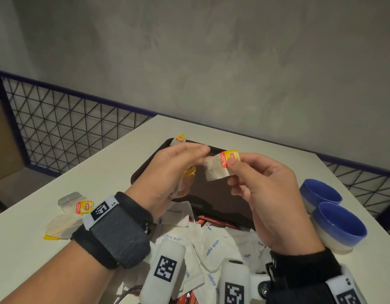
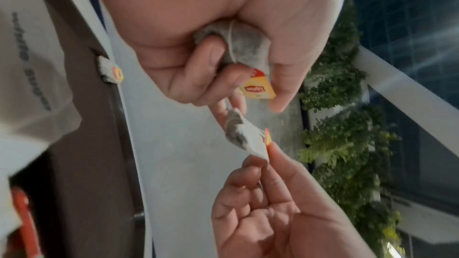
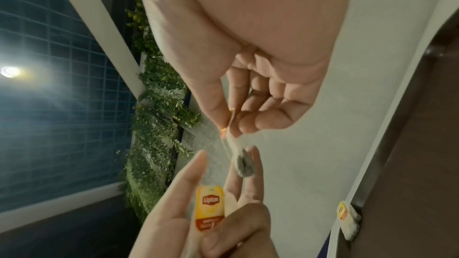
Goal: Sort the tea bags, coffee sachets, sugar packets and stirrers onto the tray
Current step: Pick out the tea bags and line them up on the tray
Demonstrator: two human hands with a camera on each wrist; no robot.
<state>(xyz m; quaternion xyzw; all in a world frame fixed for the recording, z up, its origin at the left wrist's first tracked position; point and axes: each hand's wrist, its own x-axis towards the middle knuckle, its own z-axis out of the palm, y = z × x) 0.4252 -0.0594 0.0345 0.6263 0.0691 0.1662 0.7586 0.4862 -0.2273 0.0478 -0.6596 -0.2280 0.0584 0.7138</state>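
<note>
White table (image 1: 115,163) held the dark brown tray (image 1: 213,194) at centre, w/ two blue bowls (image 1: 338,224) to its right. Near me lay a heap of white sugar packets (image 1: 211,246) over red sachets (image 1: 213,220). My left hand (image 1: 167,174) was curled round a tea bag (image 2: 246,46), index and thumb spread. My right hand (image 1: 266,194) pinched a second tea bag (image 1: 218,170) by its yellow tag, above the tray. Another tea bag (image 1: 178,139) sat on the tray's far-left corner; two more tea bags (image 1: 69,216) lay on the table, left.
</note>
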